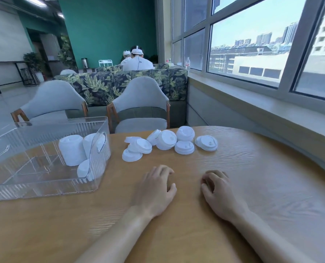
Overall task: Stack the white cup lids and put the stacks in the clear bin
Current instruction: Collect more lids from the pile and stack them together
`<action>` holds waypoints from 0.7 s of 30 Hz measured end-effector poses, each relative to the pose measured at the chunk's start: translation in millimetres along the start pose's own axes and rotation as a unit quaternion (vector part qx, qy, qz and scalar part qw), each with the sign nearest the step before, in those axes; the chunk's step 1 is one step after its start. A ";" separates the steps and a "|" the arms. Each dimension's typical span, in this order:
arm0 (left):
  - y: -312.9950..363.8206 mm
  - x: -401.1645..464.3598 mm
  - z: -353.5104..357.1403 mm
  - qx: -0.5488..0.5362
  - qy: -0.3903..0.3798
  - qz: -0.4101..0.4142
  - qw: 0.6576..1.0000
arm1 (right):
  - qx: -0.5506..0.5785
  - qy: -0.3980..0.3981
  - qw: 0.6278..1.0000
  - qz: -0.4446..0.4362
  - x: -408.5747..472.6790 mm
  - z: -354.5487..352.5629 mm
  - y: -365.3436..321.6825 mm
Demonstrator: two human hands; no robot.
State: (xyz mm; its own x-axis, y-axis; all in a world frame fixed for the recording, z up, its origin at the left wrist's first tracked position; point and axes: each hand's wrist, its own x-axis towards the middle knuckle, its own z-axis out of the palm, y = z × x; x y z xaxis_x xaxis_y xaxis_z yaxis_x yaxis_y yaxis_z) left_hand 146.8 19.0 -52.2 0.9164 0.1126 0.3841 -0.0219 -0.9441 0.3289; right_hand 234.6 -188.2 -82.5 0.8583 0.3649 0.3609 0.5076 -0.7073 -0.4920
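Head view: both hands rest on the table holding nothing — left hand [158, 188] and right hand [217, 190], fingers loosely curled. Some stacks sit in the clear bin [44, 188], off to the left. Loose lids [166, 139] wait just beyond the fingertips — about half left, I'd say.

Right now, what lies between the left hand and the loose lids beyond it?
Head view: only bare wooden table separates the left hand from the loose lids; nothing else sits there.
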 end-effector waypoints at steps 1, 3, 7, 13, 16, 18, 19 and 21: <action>0.5 8.7 4.0 0.000 0.004 0.002 1.000 | -0.002 0.003 1.000 0.009 4.9 -1.2 4.7; -1.6 27.8 16.8 0.001 0.009 0.005 1.000 | 0.001 0.012 1.000 0.029 16.0 -1.3 15.6; -7.8 60.6 33.6 0.017 0.030 0.010 0.999 | 0.011 0.022 0.998 0.056 37.8 -1.7 27.8; -17.7 108.4 56.1 0.029 0.040 0.029 0.998 | 0.001 0.027 0.996 0.087 76.9 -2.8 42.5; -18.8 126.8 64.5 0.040 0.055 0.043 0.997 | 0.004 0.030 0.995 0.092 95.1 -2.3 46.8; -19.7 137.4 69.6 0.049 0.071 0.048 0.995 | 0.008 0.036 0.995 0.093 106.2 -0.4 49.5; -20.2 142.1 72.2 0.052 0.076 0.047 0.995 | 0.010 0.039 0.995 0.093 111.4 0.5 50.9; -20.8 150.0 76.9 0.053 0.073 0.040 0.995 | 0.013 0.044 0.995 0.090 120.4 2.8 53.8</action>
State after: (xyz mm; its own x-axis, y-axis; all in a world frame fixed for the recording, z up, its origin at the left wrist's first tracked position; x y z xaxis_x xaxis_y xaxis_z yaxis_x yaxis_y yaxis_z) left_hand 315.5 31.7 -67.7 0.8454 0.0719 0.5293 -0.0429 -0.9785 0.2015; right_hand 365.4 -180.6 -67.7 0.9263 0.1783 0.3320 0.3485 -0.7404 -0.5748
